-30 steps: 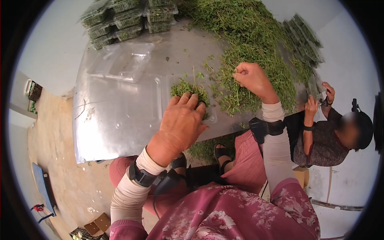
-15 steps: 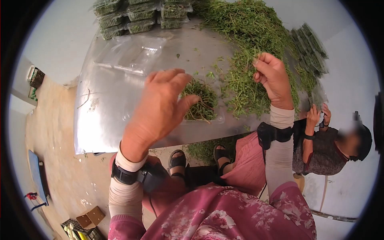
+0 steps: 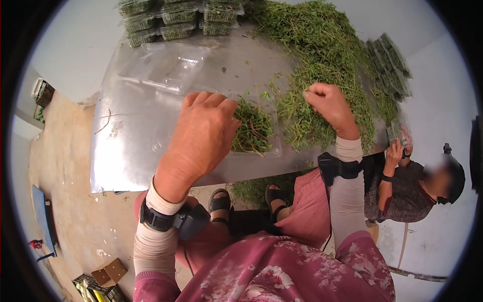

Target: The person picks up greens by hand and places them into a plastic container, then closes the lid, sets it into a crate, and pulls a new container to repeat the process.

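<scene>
My left hand [image 3: 198,133] is over the left side of an open clear plastic box [image 3: 276,143], back of the hand up. Its fingers curl downward and close together, hiding their tips and anything in them. Beside its thumb, a clump of green leafy sprigs [image 3: 251,126] with some brown stems fills the box's right part. My right hand [image 3: 329,108] is raised at the near side of a big heap of the same greens [image 3: 322,55]. Thumb and fingertips are pinched; I cannot make out anything between them.
Filled clear boxes [image 3: 178,17] are stacked at the back left of the metal table [image 3: 118,156]. An open clear box [image 3: 163,65] lies in front of them. More filled boxes [image 3: 387,65] stand at right, where a co-worker [image 3: 402,189] handles a clear box [image 3: 397,126].
My right hand has moved left and slightly down, away from the heap's middle. My left hand has curled its fingers, and its thumb has drawn back from over the greens.
</scene>
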A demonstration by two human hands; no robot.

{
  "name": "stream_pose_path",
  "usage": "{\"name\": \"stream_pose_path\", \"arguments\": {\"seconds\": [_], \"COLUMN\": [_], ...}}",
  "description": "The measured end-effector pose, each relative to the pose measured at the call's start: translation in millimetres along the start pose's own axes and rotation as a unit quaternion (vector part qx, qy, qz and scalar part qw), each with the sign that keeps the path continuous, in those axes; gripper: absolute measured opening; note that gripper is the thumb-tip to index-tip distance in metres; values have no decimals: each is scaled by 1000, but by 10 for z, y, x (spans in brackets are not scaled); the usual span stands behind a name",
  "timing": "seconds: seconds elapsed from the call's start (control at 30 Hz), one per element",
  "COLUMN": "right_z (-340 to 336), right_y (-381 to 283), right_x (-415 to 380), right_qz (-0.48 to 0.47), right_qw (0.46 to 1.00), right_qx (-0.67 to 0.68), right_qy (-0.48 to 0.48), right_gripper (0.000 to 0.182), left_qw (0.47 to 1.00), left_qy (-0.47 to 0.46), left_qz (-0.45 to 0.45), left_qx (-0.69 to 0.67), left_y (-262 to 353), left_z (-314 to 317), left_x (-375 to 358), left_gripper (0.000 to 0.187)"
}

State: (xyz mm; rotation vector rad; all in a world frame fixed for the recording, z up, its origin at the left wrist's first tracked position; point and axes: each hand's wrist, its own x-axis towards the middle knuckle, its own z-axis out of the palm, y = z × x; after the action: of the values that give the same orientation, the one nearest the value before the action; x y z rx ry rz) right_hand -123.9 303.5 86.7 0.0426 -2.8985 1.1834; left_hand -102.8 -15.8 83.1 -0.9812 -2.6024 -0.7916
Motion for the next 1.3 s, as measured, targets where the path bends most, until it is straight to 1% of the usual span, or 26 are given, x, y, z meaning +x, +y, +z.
{"name": "stream_pose_path", "arguments": {"seconds": [0.03,0.13,0.23,0.33,0.43,0.47,0.53,0.57,0.63,0.67,0.73,0.77,0.83,0.93,0.97,1.03,1.13,1.17,1.23,1.3], "right_z": [25,-16,16,57,96,147,266,292,325,313,299,326,397,482,519,602,583,579,554,440], "right_y": [43,-15,30,14,-204,-305,-465,-470,-462,-369,-124,-66,-65,-124,-86,3,38,58,101,85], "right_x": [-6,-49,-24,-38,-74,-104,-159,-154,-132,-92,-26,-34,-88,-109,-103,-78,-28,-17,7,10], "right_qz": [-9,28,17,27,40,33,21,7,-21,-19,-17,-18,-19,-39,-64,-113,-99,-100,-101,-63], "right_qw": [1000,990,996,993,973,964,943,951,963,983,1000,999,997,992,989,978,974,977,981,994], "right_qx": [-5,137,84,115,228,262,330,309,267,184,15,3,-20,-98,-123,-173,-198,-188,-166,-87], "right_qy": [6,-4,9,9,16,0,-32,-26,-14,-14,-13,-34,-76,-70,-52,-18,-48,-35,-9,15], "right_gripper": [22,25,24,18,15,16,18,18,17,17,17,17,18,18,18,17,16,16,15,14], "left_qw": [1000,1000,1000,1000,999,999,998,998,997,996,999,1000,1000,999,999,997,992,990,991,991], "left_qy": [-2,0,6,7,29,40,58,66,76,82,25,-3,-16,-23,-22,-56,-109,-127,-121,-121], "left_qz": [0,1,3,-1,-9,-9,-4,-1,13,19,1,-8,1,28,39,49,61,65,64,56], "left_qx": [3,7,8,15,13,11,15,17,20,21,22,22,19,-4,-15,-30,-26,-19,2,15], "left_y": [0,-9,-18,-17,-21,-23,-34,-41,-57,-64,-40,-25,-2,37,56,127,249,277,296,292], "left_z": [7,25,34,17,20,26,50,64,93,97,71,54,16,45,68,139,283,329,397,425], "left_x": [-3,-5,-11,-2,2,7,8,5,-6,-3,-15,-18,-13,-14,-15,-24,-65,-88,-116,-121], "left_gripper": [27,27,27,27,26,26,18,15,14,13,19,22,22,23,23,27,35,38,44,47]}}
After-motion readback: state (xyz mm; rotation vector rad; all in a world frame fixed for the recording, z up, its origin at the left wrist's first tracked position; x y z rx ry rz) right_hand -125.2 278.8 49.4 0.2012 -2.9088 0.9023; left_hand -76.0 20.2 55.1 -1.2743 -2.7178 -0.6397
